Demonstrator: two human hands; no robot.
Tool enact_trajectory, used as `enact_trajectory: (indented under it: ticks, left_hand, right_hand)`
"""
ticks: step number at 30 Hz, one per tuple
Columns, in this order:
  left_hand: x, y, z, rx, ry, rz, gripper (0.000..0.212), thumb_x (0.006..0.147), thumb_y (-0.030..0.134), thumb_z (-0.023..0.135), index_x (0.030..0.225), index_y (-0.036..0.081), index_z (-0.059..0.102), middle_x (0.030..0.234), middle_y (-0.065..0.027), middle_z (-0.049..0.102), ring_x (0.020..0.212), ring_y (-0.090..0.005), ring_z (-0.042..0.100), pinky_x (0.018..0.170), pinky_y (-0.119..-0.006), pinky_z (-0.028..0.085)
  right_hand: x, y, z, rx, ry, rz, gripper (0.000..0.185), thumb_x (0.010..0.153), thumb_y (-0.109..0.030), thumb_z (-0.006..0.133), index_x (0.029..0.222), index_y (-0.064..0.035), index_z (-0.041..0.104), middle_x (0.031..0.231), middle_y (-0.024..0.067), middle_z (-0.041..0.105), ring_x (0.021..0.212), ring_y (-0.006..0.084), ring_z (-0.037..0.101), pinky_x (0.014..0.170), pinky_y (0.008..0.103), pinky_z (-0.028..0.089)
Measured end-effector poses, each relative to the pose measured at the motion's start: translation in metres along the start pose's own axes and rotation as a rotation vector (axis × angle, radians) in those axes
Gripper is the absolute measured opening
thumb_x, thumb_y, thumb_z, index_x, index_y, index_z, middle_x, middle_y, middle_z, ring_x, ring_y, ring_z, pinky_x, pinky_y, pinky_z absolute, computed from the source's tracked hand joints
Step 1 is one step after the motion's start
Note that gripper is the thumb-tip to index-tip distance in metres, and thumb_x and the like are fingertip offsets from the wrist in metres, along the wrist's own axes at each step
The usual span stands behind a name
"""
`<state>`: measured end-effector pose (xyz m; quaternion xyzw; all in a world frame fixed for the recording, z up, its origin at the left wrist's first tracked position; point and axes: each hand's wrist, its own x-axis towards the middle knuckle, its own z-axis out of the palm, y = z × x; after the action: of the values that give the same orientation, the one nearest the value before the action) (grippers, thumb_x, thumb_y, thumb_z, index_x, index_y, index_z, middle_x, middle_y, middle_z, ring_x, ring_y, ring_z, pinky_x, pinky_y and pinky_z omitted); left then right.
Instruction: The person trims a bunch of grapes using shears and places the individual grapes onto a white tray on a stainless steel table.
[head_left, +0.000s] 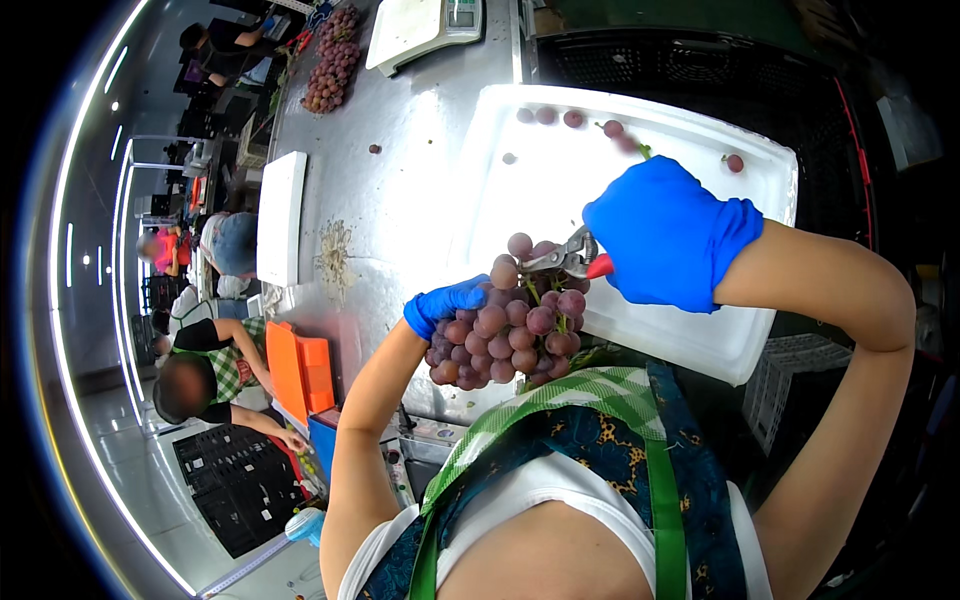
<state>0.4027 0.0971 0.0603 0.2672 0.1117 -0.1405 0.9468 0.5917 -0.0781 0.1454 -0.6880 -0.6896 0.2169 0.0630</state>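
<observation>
My left hand (448, 304), in a blue glove, supports a large bunch of reddish-purple grapes (501, 330) from its left side; most of its fingers are hidden behind the fruit. In my right hand (656, 232), also blue-gloved, is a pair of pruning snips (576, 253) with red handles. The metal blades reach in among the grapes at the top of the bunch, near a green stem. Behind both hands lies a white foam tray (784, 176) with several loose grapes (573, 118) along its far side.
A kitchen scale (427, 30) and another grape bunch (330, 64) lie on the metal table (382, 195). A white foam lid (281, 219) stands at its left edge, near an orange bin (300, 371). Black crates (690, 64) are beyond the tray. A co-worker (217, 375) is at the left.
</observation>
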Motion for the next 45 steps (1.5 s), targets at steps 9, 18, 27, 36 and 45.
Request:
enact_trajectory:
  ticks: [9, 18, 27, 36, 45]
  left_hand:
    - [-0.004, -0.001, 0.001, -0.002, 0.002, -0.032, 0.049, 0.081, 0.026, 0.058, 0.124, 0.011, 0.041, 0.122, -0.0069, 0.044, 0.114, -0.0190, 0.044, 0.096, -0.033, 0.036]
    - [-0.011, -0.006, 0.004, -0.019, 0.013, -0.073, 0.049, 0.081, 0.027, 0.057, 0.124, 0.012, 0.040, 0.122, -0.0063, 0.044, 0.114, -0.0184, 0.043, 0.096, -0.033, 0.035]
    - [-0.010, -0.007, 0.002, -0.019, 0.004, -0.070, 0.048, 0.082, 0.027, 0.056, 0.125, 0.012, 0.040, 0.123, -0.0056, 0.043, 0.115, -0.0177, 0.042, 0.097, -0.033, 0.034]
    - [-0.011, -0.006, -0.003, -0.006, -0.004, -0.045, 0.047, 0.083, 0.027, 0.055, 0.125, 0.012, 0.039, 0.123, -0.0050, 0.043, 0.115, -0.0171, 0.042, 0.098, -0.033, 0.033]
    - [-0.006, -0.011, -0.006, 0.007, -0.016, 0.011, 0.047, 0.083, 0.027, 0.055, 0.125, 0.012, 0.039, 0.123, -0.0044, 0.042, 0.116, -0.0164, 0.041, 0.099, -0.032, 0.032]
  right_hand:
    - [-0.003, 0.002, 0.017, 0.026, 0.205, -0.027, 0.027, 0.070, -0.027, 0.068, 0.078, -0.0028, 0.060, 0.069, 0.0115, 0.060, 0.065, 0.0253, 0.060, 0.064, 0.0361, 0.046]
    - [-0.011, -0.004, 0.005, -0.052, 0.103, -0.001, 0.021, 0.067, -0.019, 0.068, 0.075, -0.0022, 0.059, 0.069, 0.0126, 0.060, 0.062, 0.0271, 0.060, 0.064, 0.0366, 0.045]
    - [0.005, -0.018, -0.010, -0.176, 0.133, -0.095, 0.009, 0.062, -0.015, 0.063, 0.067, -0.0071, 0.063, 0.064, 0.0103, 0.059, 0.065, 0.0258, 0.059, 0.070, 0.0398, 0.045]
    - [-0.002, -0.016, -0.006, -0.179, 0.286, -0.084, 0.009, 0.065, -0.014, 0.064, 0.068, -0.0052, 0.062, 0.069, 0.0112, 0.059, 0.066, 0.0268, 0.059, 0.066, 0.0379, 0.044]
    - [-0.002, -0.009, 0.014, -0.047, 0.291, 0.037, 0.028, 0.070, -0.024, 0.069, 0.083, -0.0025, 0.057, 0.069, 0.0128, 0.061, 0.065, 0.0278, 0.061, 0.062, 0.0370, 0.046]
